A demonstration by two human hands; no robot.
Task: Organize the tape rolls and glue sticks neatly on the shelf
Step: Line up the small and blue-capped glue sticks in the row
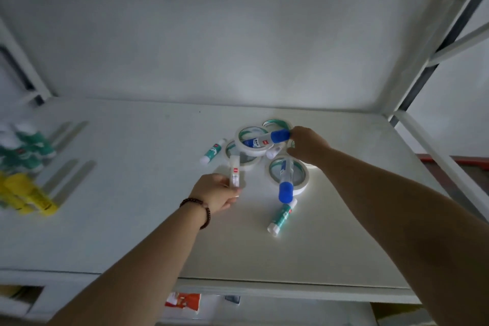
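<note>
Four tape rolls [288, 176] — five glue sticks [282, 216]

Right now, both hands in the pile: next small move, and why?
Probably lift the left hand clear with the glue stick it grips and carry it toward the sticks grouped at far left. The right hand is at the blue-capped stick lying across the tape rolls, so the pile is occupied.

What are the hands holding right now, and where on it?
Left hand grips a white glue stick by its lower end. Right hand's hold cannot be told.
</note>
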